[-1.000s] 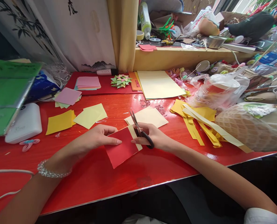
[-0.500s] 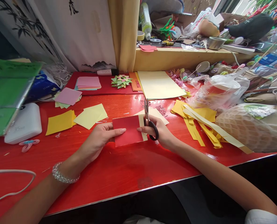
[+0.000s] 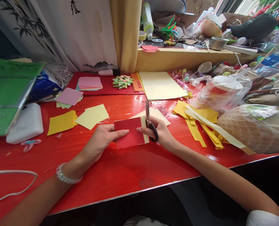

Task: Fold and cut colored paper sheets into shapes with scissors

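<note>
My left hand [image 3: 108,136] grips the left edge of a red paper square [image 3: 131,138], thumb on top and fingers beneath. Behind that square lies a pale yellow sheet [image 3: 146,138], whose strip shows along the right edge. In my right hand [image 3: 159,131] are black-handled scissors [image 3: 147,113], blades pointing away from me and looking nearly closed. My right thumb also presses on the red square near its right side. Another pale sheet [image 3: 159,116] lies on the table just beyond the hands. Fingers under the paper are hidden.
Yellow squares [image 3: 61,122] and pale yellow squares [image 3: 92,116] lie to the left. Yellow paper strips [image 3: 200,125] are heaped at right, beside a netted bag [image 3: 254,131]. A folded paper wreath [image 3: 122,81] and large cream sheets [image 3: 160,84] are at the back. A white power bank [image 3: 26,124] sits left.
My left thumb has slid slightly right on the red square. My right hand and the scissors have shifted a little left. The grip on both things is kept.
</note>
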`<control>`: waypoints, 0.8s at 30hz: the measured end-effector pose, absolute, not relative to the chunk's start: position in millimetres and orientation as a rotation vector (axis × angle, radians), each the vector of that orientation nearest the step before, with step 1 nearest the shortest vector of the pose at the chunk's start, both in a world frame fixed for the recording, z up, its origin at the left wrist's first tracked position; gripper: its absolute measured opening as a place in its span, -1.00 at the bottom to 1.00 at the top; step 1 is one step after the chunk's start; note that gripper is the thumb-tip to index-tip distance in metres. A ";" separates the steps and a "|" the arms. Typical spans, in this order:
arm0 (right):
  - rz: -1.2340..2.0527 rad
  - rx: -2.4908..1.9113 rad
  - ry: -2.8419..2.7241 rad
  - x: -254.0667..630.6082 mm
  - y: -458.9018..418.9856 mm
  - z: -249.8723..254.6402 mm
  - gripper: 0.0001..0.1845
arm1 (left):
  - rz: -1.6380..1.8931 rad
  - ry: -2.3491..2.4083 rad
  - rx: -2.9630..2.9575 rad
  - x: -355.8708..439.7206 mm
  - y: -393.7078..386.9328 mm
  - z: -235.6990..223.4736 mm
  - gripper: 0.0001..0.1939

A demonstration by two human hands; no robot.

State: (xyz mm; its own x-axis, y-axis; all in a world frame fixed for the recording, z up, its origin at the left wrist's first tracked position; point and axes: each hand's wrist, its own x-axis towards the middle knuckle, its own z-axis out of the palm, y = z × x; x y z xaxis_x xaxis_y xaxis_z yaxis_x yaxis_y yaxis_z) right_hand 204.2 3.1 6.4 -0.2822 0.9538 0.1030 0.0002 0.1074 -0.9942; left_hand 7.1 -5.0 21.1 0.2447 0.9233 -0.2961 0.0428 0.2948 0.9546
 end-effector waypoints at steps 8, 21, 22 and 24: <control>1.314 -1.024 -1.332 206.9 8.1 1.0 -0.69 | 0.836 1.160 1.125 3.4 -2.8 19.4 -0.77; 1.252 -1.025 -1.342 207.1 8.2 -1.2 -0.71 | 0.817 1.244 1.262 2.1 -1.0 20.3 -0.72; 1.255 -1.024 -1.339 207.1 8.5 -1.2 -0.71 | 0.817 1.263 1.270 2.0 -0.8 20.8 -0.72; 1.262 -1.017 -1.326 207.2 8.9 -1.4 -0.71 | 0.811 1.282 1.251 2.2 -0.7 21.8 -0.73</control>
State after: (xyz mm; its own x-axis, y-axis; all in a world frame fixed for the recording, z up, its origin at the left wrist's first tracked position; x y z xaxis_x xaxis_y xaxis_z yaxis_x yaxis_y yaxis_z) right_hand 207.2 8.9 -1.4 -0.1463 0.9831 0.1097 -0.0609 0.1018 -0.9929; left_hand 2.2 -0.7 21.8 0.1754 0.9553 -0.2379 0.1943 0.2033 0.9596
